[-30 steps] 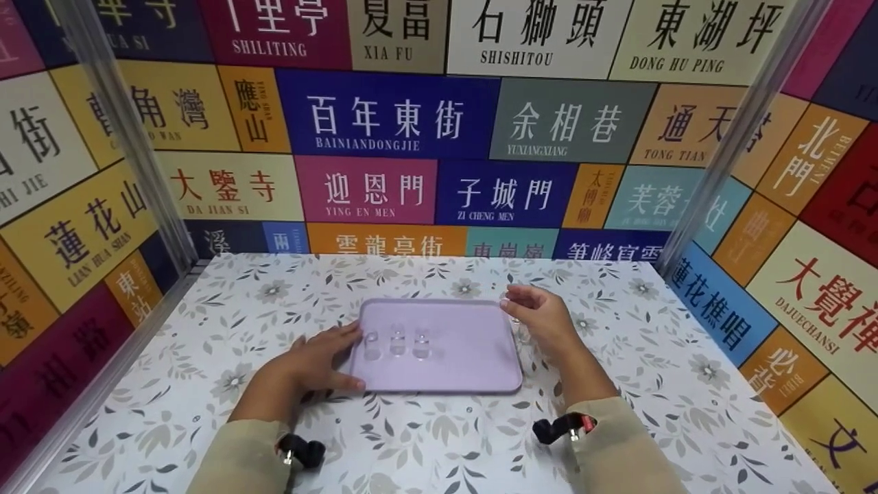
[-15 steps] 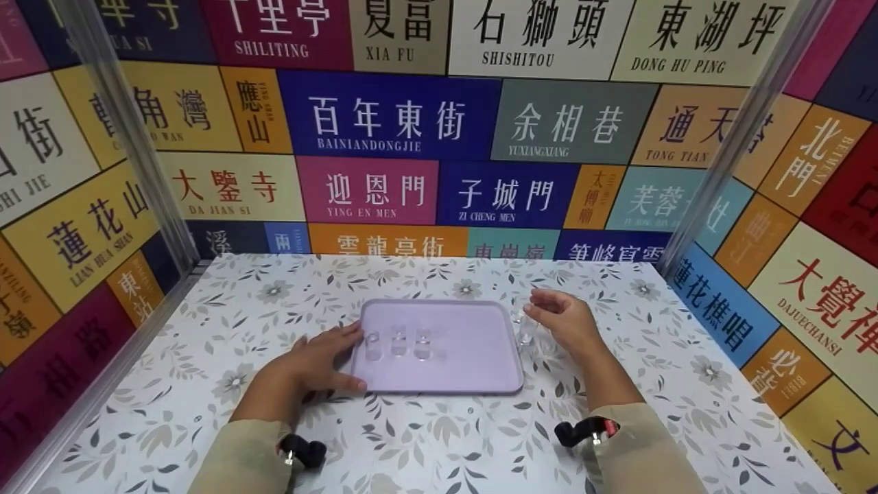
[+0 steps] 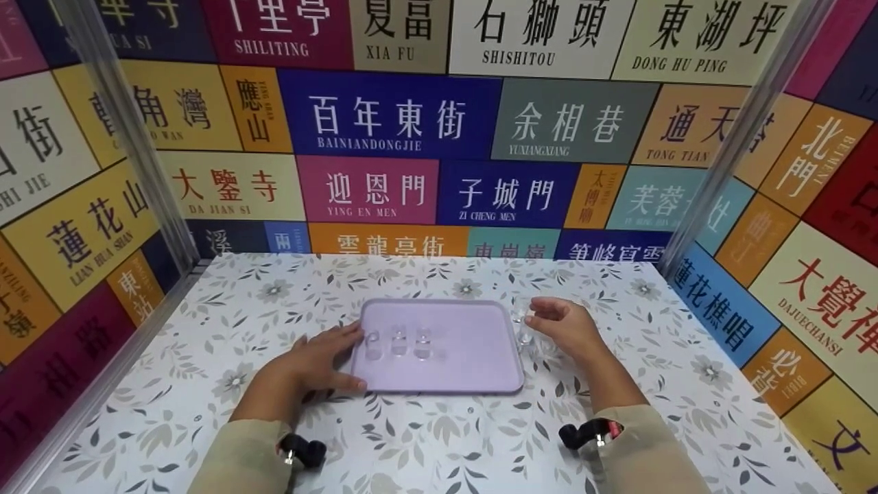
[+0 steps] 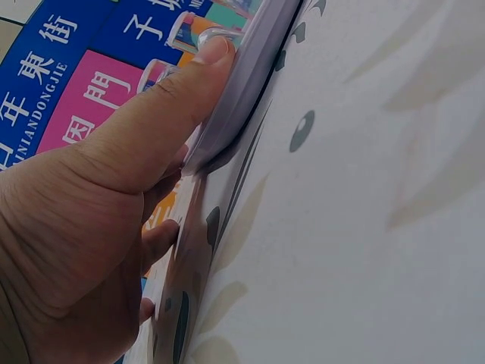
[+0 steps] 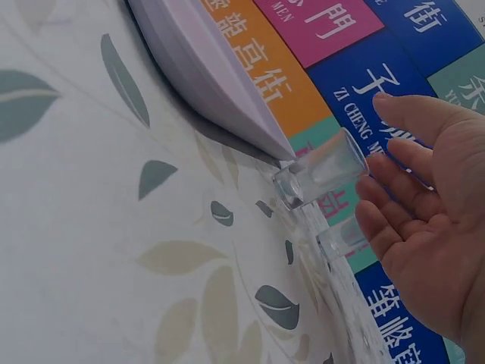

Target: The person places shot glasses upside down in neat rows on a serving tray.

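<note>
A lilac tray (image 3: 473, 353) lies on the table with three small clear glasses (image 3: 398, 341) standing in its left part. My left hand (image 3: 312, 360) rests at the tray's left edge; the left wrist view has the thumb on the rim of the tray (image 4: 227, 114). Just right of the tray, my right hand (image 3: 566, 329) is beside a clear glass (image 3: 525, 333). In the right wrist view that glass (image 5: 322, 168) stands on the table, near the loosely bent fingers of my right hand (image 5: 424, 205), with a second glass (image 5: 342, 237) behind it.
The table (image 3: 439, 446) has a leaf-patterned white cover. Colourful sign panels (image 3: 384, 113) form walls behind and at both sides, with clear upright strips at the two back corners.
My right hand has moved right, away from the tray's upper right corner, and then slightly down beside the glass. The left hand and the tray look unmoved.
</note>
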A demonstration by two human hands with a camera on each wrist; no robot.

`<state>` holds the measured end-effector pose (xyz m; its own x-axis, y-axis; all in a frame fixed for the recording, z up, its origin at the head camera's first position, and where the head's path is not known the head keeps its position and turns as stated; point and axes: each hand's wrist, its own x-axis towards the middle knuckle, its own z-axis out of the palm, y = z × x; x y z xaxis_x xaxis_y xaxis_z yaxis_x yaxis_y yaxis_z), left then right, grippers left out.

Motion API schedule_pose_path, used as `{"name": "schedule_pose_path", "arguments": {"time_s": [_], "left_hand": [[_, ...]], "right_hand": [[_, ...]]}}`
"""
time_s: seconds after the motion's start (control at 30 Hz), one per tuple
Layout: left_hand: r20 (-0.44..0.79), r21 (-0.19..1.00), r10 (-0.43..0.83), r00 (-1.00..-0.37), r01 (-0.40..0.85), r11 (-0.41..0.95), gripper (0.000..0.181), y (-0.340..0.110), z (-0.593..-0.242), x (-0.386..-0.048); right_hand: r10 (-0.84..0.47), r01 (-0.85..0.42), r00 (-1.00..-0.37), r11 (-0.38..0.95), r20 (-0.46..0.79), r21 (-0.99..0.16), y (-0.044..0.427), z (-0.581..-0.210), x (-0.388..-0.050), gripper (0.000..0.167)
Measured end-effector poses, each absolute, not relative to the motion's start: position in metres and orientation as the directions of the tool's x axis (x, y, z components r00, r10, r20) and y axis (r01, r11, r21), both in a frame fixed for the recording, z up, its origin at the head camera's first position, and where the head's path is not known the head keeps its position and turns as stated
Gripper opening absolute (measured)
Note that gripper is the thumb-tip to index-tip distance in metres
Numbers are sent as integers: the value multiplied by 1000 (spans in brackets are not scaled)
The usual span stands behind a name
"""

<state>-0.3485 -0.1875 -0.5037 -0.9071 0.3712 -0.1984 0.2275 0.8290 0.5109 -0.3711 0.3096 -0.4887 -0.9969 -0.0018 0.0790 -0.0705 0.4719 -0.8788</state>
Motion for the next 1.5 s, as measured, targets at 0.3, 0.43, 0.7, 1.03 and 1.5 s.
{"name": "schedule_pose_path", "arguments": {"time_s": [0.3,0.43,0.7,1.03,1.5], "left_hand": [[-191,513,375,-907,234,826,118,-187,-504,-348],[-180,515,384,-906,245,821,117,-186,-503,-348],[-163,518,401,-901,267,812,114,-186,-502,-348],[-175,535,388,-905,244,809,116,-185,-504,-348],[-186,525,370,-910,227,821,116,-187,-503,-347]], "right_hand": [[-3,12,-1000,488,-15,-873,310,-500,-373,61],[-8,39,-999,496,-50,-868,310,-506,-372,60],[-17,21,-999,624,-40,-781,311,-515,-374,56],[-13,-11,-1000,688,2,-726,310,-515,-375,48],[37,40,-999,487,-24,-872,300,-505,-376,45]]}}
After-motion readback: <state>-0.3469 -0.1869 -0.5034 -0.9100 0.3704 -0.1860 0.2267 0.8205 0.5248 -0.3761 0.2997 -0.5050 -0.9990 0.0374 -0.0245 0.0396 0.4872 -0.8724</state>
